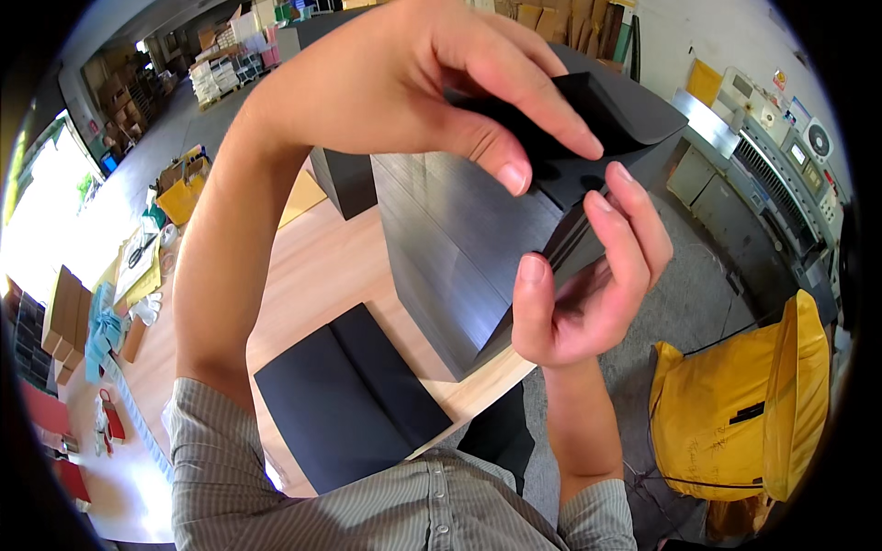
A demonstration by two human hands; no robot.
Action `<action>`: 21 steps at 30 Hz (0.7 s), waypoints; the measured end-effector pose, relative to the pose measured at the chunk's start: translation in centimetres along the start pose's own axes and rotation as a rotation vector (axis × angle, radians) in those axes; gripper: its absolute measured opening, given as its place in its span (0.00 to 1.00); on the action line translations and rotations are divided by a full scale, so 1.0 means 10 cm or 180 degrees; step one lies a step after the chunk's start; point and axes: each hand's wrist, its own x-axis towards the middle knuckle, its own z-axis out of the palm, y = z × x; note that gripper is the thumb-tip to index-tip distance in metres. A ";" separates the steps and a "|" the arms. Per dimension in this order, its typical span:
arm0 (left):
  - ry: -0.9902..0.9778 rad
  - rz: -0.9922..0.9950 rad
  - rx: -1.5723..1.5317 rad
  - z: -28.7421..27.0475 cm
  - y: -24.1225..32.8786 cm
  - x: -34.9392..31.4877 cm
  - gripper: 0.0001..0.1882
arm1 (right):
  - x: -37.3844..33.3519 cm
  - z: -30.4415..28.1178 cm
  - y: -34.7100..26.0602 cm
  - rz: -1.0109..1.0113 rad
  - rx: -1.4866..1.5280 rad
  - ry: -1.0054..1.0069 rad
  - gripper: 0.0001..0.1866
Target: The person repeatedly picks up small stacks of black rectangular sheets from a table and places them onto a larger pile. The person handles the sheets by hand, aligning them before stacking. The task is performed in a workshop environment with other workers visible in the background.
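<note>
A tall stack of black card pieces [441, 230] stands on the table, its layered edges facing me. At its top right, a black folded card [648, 115] curves upward with a raised flap. Bent over the stack from the left, my left hand [459, 92] has its thumb and fingers closed around the card's near part. Lower down on the right, my right hand [597, 275] is curled with thumb and fingertips at the card's dark lower edges. Another black folded card [354, 395] lies flat on the table near my body, a crease running across it.
The wooden table [312, 266] carries scissors [142, 248], blue ribbon [106, 331] and brown boxes [69, 317] at left. To the right are a yellow covered bundle [735, 413] on the floor and a grey machine [772, 147]. Stacked goods [220, 73] stand far back.
</note>
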 end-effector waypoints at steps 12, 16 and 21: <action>-0.0085 0.0146 0.0145 0.01 -0.03 0.01 0.25 | 0.03 -0.20 -0.11 0.0058 -0.0358 -0.0771 0.30; -0.0052 0.0339 -0.0018 0.02 -0.10 0.01 0.24 | 0.04 -0.18 -0.11 0.0052 -0.0297 -0.0751 0.29; -0.0057 0.0351 -0.0013 0.03 -0.10 0.01 0.24 | 0.03 -0.20 -0.10 0.0010 -0.0317 -0.0773 0.29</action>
